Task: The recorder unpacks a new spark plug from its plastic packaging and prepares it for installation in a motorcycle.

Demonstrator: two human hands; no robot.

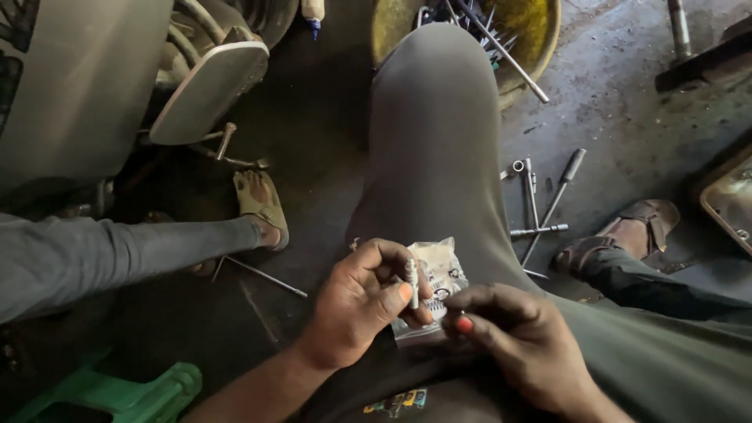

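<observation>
Head view shows the left hand (356,301) pinching a small metal pin (412,282) upright between thumb and fingers above the near thigh; it looks light, stiff and smooth, best held mid-shaft. Right hand (521,345) curls beside it, fingertips closed on the clear plastic packet (439,274) lying there.

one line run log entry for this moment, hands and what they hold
left hand: pinches small metal bolt upright | right hand: at clear plastic packet on thigh | floor: wrenches
</observation>
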